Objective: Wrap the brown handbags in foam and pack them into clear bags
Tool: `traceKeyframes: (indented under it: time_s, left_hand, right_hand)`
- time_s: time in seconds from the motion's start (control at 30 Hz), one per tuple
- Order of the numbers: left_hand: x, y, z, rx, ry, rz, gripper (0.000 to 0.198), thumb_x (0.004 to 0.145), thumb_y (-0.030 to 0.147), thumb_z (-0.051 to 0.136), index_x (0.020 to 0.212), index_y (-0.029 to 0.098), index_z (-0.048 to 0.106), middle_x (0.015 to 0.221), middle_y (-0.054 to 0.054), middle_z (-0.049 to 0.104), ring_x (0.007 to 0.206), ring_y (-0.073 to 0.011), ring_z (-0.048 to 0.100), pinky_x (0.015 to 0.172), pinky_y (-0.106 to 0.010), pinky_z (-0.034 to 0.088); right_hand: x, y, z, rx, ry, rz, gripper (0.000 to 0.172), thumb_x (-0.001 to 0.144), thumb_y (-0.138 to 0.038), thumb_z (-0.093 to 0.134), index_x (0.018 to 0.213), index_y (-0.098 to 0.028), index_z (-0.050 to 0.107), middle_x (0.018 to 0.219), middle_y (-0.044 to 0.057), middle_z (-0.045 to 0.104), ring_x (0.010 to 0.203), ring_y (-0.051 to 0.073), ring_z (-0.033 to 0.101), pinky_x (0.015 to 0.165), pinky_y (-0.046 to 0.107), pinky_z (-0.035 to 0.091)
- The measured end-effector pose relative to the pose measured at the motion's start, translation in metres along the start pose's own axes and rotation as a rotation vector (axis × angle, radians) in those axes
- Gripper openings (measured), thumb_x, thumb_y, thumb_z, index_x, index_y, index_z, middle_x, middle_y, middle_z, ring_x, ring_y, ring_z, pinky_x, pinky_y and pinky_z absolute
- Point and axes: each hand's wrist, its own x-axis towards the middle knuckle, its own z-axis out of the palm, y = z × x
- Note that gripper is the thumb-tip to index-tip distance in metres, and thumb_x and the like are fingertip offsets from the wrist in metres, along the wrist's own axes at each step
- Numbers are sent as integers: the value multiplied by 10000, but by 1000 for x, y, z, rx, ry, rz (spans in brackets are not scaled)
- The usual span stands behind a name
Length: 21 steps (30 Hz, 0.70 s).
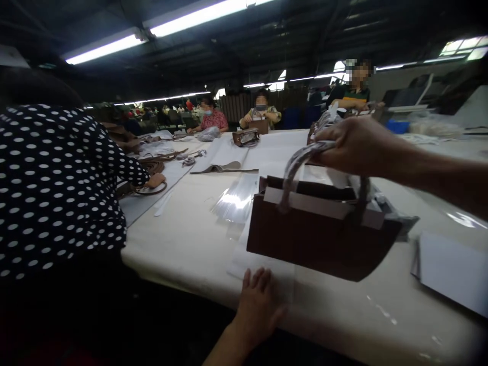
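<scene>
A dark brown handbag (316, 236) hangs tilted over the white table, its two handles covered in clear plastic wrap. My right hand (351, 145) is closed round the top of the handles. White paper strips lie along the bag's upper edge, and its top is open. At the table's near edge my left hand (257, 302) lies flat with fingers stretched out, holding nothing. Its fingertips touch a thin white sheet (238, 264) that runs partly under the bag.
Clear plastic sheets (236, 198) lie left of the bag, a stack of white sheets (453, 269) to the right. Brown strap pieces (224, 168) and another wrapped bag (246, 137) are farther back. A co-worker in a polka-dot top (61, 188) stands close on the left; others sit across the table.
</scene>
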Motion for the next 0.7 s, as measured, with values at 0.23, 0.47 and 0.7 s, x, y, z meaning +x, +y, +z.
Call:
traceKeyframes:
  time_s: [0.23, 0.47, 0.7]
  left_hand:
    - [-10, 2, 9, 3, -7, -2, 518, 790, 493, 483, 1245, 249, 443, 1310, -71, 455, 1180, -315, 397, 1005, -593, 241]
    - [-9, -3, 9, -12, 93, 86, 467, 801, 395, 520, 1224, 208, 453, 1268, -89, 487, 1167, -306, 412, 970, -597, 299]
    - [-14, -20, 1, -78, 259, 108, 459, 843, 212, 472, 1279, 155, 342, 1217, -125, 483, 1148, -229, 418, 944, -433, 409]
  right_hand:
    - [-17, -15, 87, -286, -184, -357, 136, 678, -239, 529, 621, -133, 591, 509, 8, 484, 479, 82, 385, 463, 216, 215]
    - [-21, -20, 97, -389, -160, -408, 219, 718, -328, 506, 765, -150, 624, 629, 64, 593, 570, 156, 515, 480, 231, 267]
    - [-15, -8, 52, -110, -230, -512, 624, 693, -599, 569, 1146, -171, 563, 938, 78, 636, 794, 195, 599, 661, 304, 474]
